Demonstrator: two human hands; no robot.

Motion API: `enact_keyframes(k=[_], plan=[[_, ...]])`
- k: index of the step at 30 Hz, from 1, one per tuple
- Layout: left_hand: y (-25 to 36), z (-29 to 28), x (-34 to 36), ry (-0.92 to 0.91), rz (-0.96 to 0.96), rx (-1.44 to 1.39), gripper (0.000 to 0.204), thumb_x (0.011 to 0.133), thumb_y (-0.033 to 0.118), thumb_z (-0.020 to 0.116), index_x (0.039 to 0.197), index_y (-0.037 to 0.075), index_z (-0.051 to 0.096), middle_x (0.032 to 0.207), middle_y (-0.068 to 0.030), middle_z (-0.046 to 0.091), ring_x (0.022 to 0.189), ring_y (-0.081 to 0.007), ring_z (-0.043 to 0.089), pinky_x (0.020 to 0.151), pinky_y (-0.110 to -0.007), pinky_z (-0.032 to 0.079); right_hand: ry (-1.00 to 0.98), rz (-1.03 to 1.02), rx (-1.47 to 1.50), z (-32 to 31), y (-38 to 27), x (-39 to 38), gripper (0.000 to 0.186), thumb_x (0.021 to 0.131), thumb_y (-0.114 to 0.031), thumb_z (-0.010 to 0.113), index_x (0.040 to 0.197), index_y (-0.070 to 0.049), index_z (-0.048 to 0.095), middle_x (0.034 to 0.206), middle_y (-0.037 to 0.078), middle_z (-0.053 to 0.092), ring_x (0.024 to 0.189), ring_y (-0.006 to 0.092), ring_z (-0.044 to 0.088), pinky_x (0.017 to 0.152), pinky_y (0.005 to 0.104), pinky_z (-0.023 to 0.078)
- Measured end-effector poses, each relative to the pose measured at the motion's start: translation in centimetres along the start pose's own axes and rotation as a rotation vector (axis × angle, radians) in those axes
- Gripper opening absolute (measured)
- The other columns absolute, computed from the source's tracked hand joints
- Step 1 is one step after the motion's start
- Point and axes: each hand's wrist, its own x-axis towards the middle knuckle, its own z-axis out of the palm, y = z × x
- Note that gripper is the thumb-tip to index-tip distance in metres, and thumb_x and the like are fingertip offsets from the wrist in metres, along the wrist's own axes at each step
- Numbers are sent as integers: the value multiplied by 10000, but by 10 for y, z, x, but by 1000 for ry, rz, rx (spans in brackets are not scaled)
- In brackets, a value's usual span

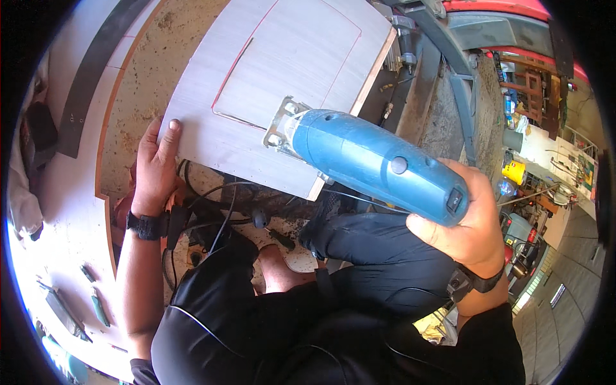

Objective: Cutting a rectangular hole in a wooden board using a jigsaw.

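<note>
My right hand (465,231) is closed around the rear of a blue jigsaw (366,163), whose metal shoe (284,125) rests on a pale, wood-grain board (285,61). Red lines outline a rounded rectangle on the board, with a dark cut along the left and lower lines, up to the tool. The blade is hidden. My left hand (157,163) grips the board’s left edge, thumb on top. A black band circles that wrist.
Black cables (228,215) hang below the board near a screwdriver (282,237) and my legs. A larger panel (90,173) carries a dark strip and hand tools on the left. At right stand a grey metal frame (459,74), a yellow bucket (513,172) and workshop clutter.
</note>
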Motion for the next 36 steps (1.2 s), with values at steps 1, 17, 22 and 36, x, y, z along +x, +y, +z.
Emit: enact_keyframes(k=[1, 17, 22, 36], plan=[[-2, -1, 0, -15, -19, -22, 486, 1101, 365, 593, 1347, -54, 612, 1159, -86, 702, 1067, -130, 612, 966, -296, 483, -15, 4, -16, 1, -1, 5, 549, 800, -114, 866, 1269, 51, 632, 1074, 103, 740, 997, 182, 708, 924, 330, 541], [-4, 38, -66, -273, -74, 75, 427, 1123, 308, 553, 1348, -55, 569, 1177, -61, 663, 1093, -132, 560, 998, -306, 467, -148, -121, -294, 2, 5, 13, 412, 719, -93, 814, 1096, 40, 715, 942, 150, 765, 860, 236, 758, 804, 332, 566], [-22, 38, -72, -378, -11, 99, 433, 1133, 302, 530, 1364, -64, 548, 1204, -66, 662, 1108, -117, 558, 1002, -297, 462, -137, -145, -353, -9, 18, -3, 405, 753, -105, 816, 1130, 17, 736, 961, 174, 775, 874, 184, 740, 831, 347, 574], [21, 44, -73, -462, 24, 579, 489, 1106, 339, 573, 1376, -68, 549, 1291, -181, 677, 1212, -232, 604, 1077, -396, 463, -162, -261, -420, 7, 35, 18, 456, 738, -190, 802, 1141, 17, 748, 999, 217, 771, 900, 273, 755, 853, 374, 581]])
